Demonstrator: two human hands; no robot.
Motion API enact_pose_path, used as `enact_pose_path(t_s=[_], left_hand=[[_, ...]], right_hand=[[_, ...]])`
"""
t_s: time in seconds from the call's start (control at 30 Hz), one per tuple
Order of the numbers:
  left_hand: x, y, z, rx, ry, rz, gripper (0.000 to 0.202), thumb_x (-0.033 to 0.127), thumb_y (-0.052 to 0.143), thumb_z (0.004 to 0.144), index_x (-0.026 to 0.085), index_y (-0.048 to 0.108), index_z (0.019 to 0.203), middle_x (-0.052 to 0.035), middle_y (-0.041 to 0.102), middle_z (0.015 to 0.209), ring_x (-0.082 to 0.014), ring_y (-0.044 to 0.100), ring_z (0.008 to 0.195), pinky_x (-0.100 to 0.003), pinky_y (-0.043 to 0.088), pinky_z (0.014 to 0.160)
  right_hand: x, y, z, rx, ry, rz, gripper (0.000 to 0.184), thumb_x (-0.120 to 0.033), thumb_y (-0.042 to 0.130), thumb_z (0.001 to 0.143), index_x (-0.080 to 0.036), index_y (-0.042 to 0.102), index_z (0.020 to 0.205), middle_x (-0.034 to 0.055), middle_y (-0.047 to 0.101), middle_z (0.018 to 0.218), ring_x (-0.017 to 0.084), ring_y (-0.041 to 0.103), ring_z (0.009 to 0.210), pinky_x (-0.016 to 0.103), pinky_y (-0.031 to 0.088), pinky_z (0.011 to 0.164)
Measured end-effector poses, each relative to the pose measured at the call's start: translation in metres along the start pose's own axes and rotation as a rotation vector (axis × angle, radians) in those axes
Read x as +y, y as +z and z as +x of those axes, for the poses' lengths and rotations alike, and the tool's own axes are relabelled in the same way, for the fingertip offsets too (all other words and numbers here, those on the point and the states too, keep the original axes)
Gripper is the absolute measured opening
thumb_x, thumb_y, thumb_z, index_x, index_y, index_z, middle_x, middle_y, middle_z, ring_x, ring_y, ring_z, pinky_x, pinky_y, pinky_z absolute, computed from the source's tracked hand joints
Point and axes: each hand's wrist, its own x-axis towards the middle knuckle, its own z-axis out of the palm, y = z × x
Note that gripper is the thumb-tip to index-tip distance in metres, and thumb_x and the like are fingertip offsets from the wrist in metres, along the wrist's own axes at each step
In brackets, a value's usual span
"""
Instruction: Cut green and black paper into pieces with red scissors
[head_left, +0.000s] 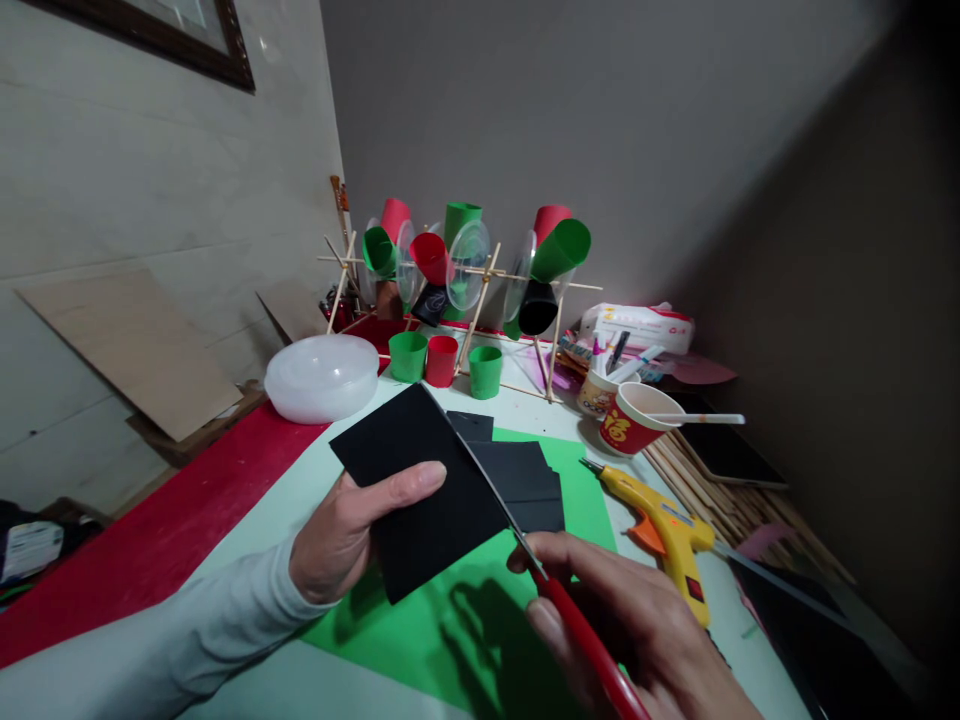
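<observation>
My left hand (360,525) is closed on a black sheet of card (442,510), thumb on top and the other fingers hidden beneath. My right hand (622,620) grips red-handled scissors (585,640); their thin metal blade lies along the right edge of the card, and the lower handle is partly hidden by my fingers. Under both hands lies a green sheet of paper (420,655). Several smaller black paper pieces (529,475) rest on it, just behind the held card.
Behind stands a stick frame (480,305) with green, red and black paper cups. A clear plastic bowl (322,380) is at left. To the right are a yellow glue gun (675,530), a red paper cup (637,425), a pen cup (596,392) and wooden sticks (697,480).
</observation>
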Motion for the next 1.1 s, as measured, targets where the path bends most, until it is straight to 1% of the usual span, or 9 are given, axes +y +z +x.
enact_pose_path(t_s=[0.07, 0.13, 0.23, 0.33, 0.47, 0.57, 0.73, 0.93, 1.1], left_hand=[[-0.0006, -0.0003, 0.0001, 0.006, -0.004, 0.009, 0.026, 0.019, 0.086, 0.068, 0.014, 0.081, 0.093, -0.0109, 0.082, 0.086, -0.0350, 0.078, 0.089, -0.043, 0.064, 0.085], [-0.0007, -0.0002, -0.0001, 0.005, -0.013, 0.017, 0.020, 0.019, 0.085, 0.069, 0.013, 0.081, 0.087, -0.0115, 0.082, 0.086, -0.0346, 0.078, 0.088, -0.041, 0.064, 0.083], [-0.0005, 0.0002, -0.0009, -0.018, -0.031, 0.010, 0.021, 0.019, 0.085, 0.069, 0.012, 0.081, 0.089, -0.0126, 0.082, 0.090, -0.0351, 0.077, 0.089, -0.043, 0.064, 0.083], [-0.0008, 0.0007, -0.0015, -0.032, -0.046, 0.011, 0.024, 0.020, 0.085, 0.070, 0.012, 0.081, 0.092, -0.0130, 0.082, 0.094, -0.0352, 0.077, 0.090, -0.045, 0.063, 0.086], [-0.0015, 0.0009, -0.0018, -0.032, -0.035, 0.021, 0.024, 0.021, 0.085, 0.070, 0.013, 0.082, 0.092, -0.0128, 0.082, 0.095, -0.0348, 0.077, 0.090, -0.046, 0.062, 0.088], [-0.0017, 0.0006, -0.0020, -0.032, -0.043, 0.016, 0.022, 0.020, 0.085, 0.070, 0.013, 0.082, 0.091, -0.0126, 0.082, 0.092, -0.0356, 0.077, 0.091, -0.046, 0.062, 0.088], [-0.0019, -0.0001, -0.0019, -0.035, -0.053, 0.019, 0.020, 0.020, 0.085, 0.070, 0.012, 0.081, 0.088, -0.0121, 0.082, 0.086, -0.0347, 0.078, 0.087, -0.043, 0.063, 0.084], [-0.0026, 0.0009, -0.0017, -0.028, -0.068, -0.001, 0.027, 0.019, 0.085, 0.070, 0.014, 0.081, 0.097, -0.0112, 0.082, 0.089, -0.0329, 0.078, 0.087, -0.043, 0.063, 0.085], [-0.0043, 0.0015, -0.0012, -0.042, -0.046, 0.004, 0.045, 0.018, 0.084, 0.070, 0.016, 0.076, 0.114, -0.0110, 0.082, 0.094, -0.0346, 0.076, 0.098, -0.040, 0.064, 0.084]], right_hand=[[0.0005, 0.0001, 0.0000, 0.001, -0.003, -0.005, 0.013, -0.035, 0.061, 0.086, -0.029, 0.072, 0.091, -0.0017, 0.077, 0.071, 0.017, 0.070, 0.055, 0.022, 0.058, 0.053], [0.0010, -0.0002, 0.0005, -0.003, -0.005, -0.032, 0.012, -0.035, 0.062, 0.086, -0.029, 0.071, 0.090, -0.0032, 0.076, 0.069, 0.016, 0.069, 0.054, 0.021, 0.056, 0.050], [0.0011, -0.0013, 0.0017, -0.017, -0.011, -0.065, 0.010, -0.036, 0.063, 0.085, -0.030, 0.070, 0.088, -0.0039, 0.077, 0.075, 0.017, 0.072, 0.059, 0.020, 0.055, 0.047], [0.0003, -0.0019, 0.0022, -0.047, 0.005, -0.066, 0.009, -0.038, 0.063, 0.085, -0.030, 0.069, 0.087, -0.0036, 0.078, 0.080, 0.018, 0.073, 0.063, 0.020, 0.056, 0.051], [-0.0007, -0.0020, 0.0015, -0.072, 0.054, -0.052, 0.010, -0.038, 0.062, 0.087, -0.031, 0.068, 0.088, -0.0034, 0.075, 0.071, 0.018, 0.069, 0.055, 0.022, 0.056, 0.049], [-0.0013, -0.0028, 0.0011, -0.077, 0.048, -0.047, 0.015, -0.042, 0.059, 0.089, -0.030, 0.069, 0.085, -0.0029, 0.070, 0.061, 0.018, 0.064, 0.048, 0.023, 0.055, 0.047], [-0.0028, -0.0028, 0.0008, -0.027, 0.027, -0.051, 0.020, -0.043, 0.057, 0.090, -0.030, 0.071, 0.083, -0.0019, 0.068, 0.057, 0.018, 0.065, 0.049, 0.022, 0.055, 0.047], [-0.0030, -0.0006, 0.0012, -0.037, -0.003, -0.053, 0.020, -0.041, 0.055, 0.091, -0.030, 0.070, 0.083, -0.0035, 0.068, 0.057, 0.015, 0.061, 0.043, 0.021, 0.054, 0.046], [0.0001, -0.0003, 0.0025, -0.048, 0.029, -0.023, 0.018, -0.043, 0.058, 0.089, -0.030, 0.071, 0.088, -0.0021, 0.068, 0.060, 0.019, 0.068, 0.054, 0.024, 0.057, 0.052]])
